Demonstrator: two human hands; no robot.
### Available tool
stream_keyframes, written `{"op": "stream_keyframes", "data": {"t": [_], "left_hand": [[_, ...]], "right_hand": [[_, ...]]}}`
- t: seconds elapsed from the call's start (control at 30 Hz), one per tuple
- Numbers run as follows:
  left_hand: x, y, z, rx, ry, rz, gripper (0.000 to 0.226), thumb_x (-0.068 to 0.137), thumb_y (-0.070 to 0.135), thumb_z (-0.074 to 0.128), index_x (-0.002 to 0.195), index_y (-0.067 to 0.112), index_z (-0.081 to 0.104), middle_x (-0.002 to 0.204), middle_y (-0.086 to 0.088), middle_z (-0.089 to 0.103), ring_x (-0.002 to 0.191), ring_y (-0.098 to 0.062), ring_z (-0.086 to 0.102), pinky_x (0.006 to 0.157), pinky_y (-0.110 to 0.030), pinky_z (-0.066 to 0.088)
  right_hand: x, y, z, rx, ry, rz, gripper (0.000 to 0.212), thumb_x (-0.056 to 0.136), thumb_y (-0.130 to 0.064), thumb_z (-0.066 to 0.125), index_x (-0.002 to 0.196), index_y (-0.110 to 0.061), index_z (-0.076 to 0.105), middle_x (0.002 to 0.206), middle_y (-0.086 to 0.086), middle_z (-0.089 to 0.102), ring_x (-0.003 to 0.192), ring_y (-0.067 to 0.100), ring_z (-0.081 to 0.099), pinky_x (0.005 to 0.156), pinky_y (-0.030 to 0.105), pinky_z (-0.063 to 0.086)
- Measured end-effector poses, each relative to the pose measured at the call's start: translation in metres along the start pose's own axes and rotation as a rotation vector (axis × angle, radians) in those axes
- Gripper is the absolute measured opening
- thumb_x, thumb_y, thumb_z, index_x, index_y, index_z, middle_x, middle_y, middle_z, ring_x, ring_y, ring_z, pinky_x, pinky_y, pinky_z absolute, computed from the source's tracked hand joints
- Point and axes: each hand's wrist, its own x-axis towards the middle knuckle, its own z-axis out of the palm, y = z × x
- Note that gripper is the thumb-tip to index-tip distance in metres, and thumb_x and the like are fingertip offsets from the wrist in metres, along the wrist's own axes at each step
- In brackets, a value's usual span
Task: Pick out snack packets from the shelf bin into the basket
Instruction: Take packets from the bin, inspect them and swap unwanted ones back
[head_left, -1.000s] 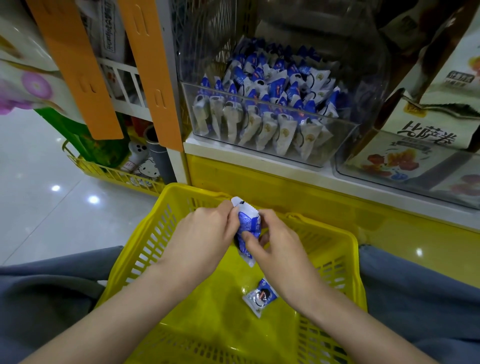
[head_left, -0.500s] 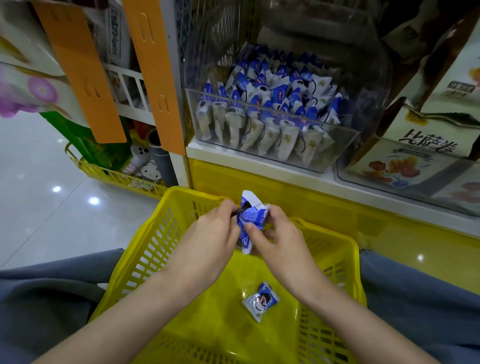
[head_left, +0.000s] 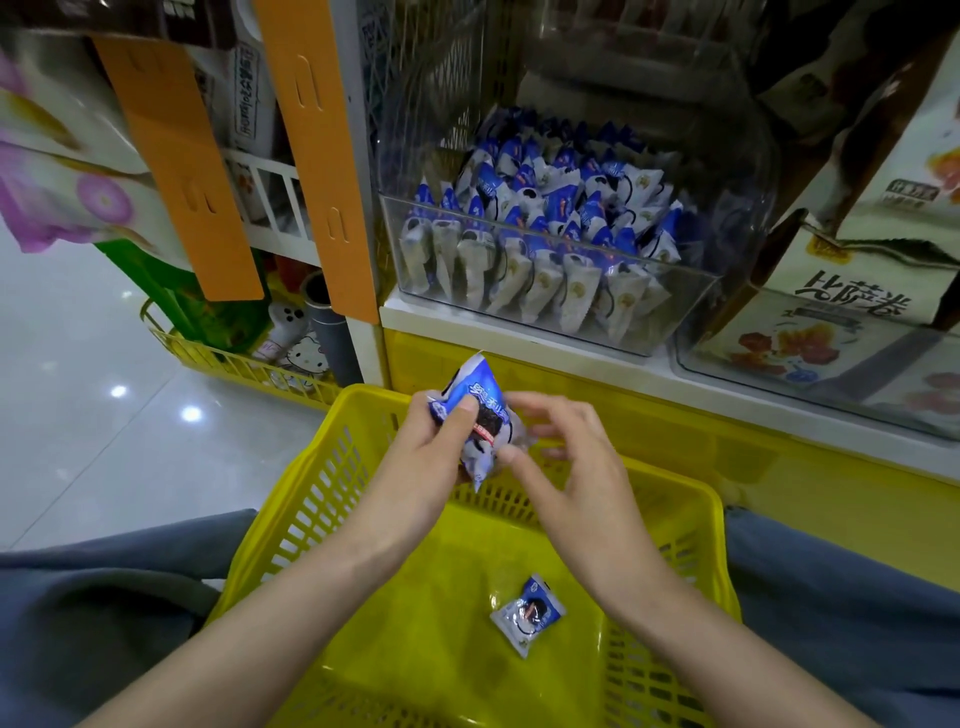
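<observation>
- Position: snack packet (head_left: 480, 410) centre frame, above basket (head_left: 322, 467), pinched in left hand (head_left: 431, 457); right hand (head_left: 566, 467) beside it, fingers loose, grasping nothing.
- Advice: lower it, then release near lying packet (head_left: 527, 613), lower centre.

Glossy pale floor (head_left: 78, 441) on my left, light spots reflected in it; white shelf ledge (head_left: 519, 332) ahead of me, yellow base panel (head_left: 753, 467) below it; two orange slotted strips (head_left: 317, 156) upper left; low yellow wire rack (head_left: 234, 364) on floor; printed cartons (head_left: 841, 296) right.
</observation>
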Motion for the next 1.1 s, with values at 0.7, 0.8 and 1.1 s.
{"op": "stream_keyframes", "data": {"t": [0.7, 0.8, 1.1], "left_hand": [[0.003, 0.057, -0.018, -0.03, -0.209, 0.145, 0.034, 0.075, 0.039, 0.07, 0.105, 0.023, 0.064, 0.099, 0.008, 0.072, 0.092, -0.005, 0.066, 0.069, -0.025, 0.054], [0.017, 0.078, -0.025, -0.029, -0.16, 0.207, 0.031, 0.085, 0.022, 0.061, 0.116, 0.018, 0.059, 0.107, 0.002, 0.069, 0.096, -0.01, 0.066, 0.065, -0.021, 0.053], [0.039, 0.103, -0.042, -0.145, 0.003, 0.234, 0.014, 0.086, 0.022, 0.061, 0.1, 0.025, 0.059, 0.101, 0.004, 0.068, 0.084, -0.004, 0.065, 0.057, -0.018, 0.051]], "right_hand": [[0.05, -0.055, -0.022, 0.329, -0.095, 0.007, 0.009, 0.084, -0.016, 0.061, 0.09, -0.023, 0.063, 0.08, -0.01, 0.07, 0.076, -0.002, 0.063, 0.069, 0.011, 0.048], [0.079, -0.072, -0.034, 0.168, -0.088, -0.143, 0.016, 0.085, -0.022, 0.059, 0.099, -0.027, 0.063, 0.092, -0.007, 0.069, 0.084, 0.002, 0.063, 0.076, 0.015, 0.051], [0.235, -0.063, -0.034, -0.512, -0.031, -0.06, 0.032, 0.09, -0.025, 0.059, 0.117, -0.007, 0.062, 0.106, 0.01, 0.066, 0.093, 0.014, 0.057, 0.07, 0.013, 0.034]]}}
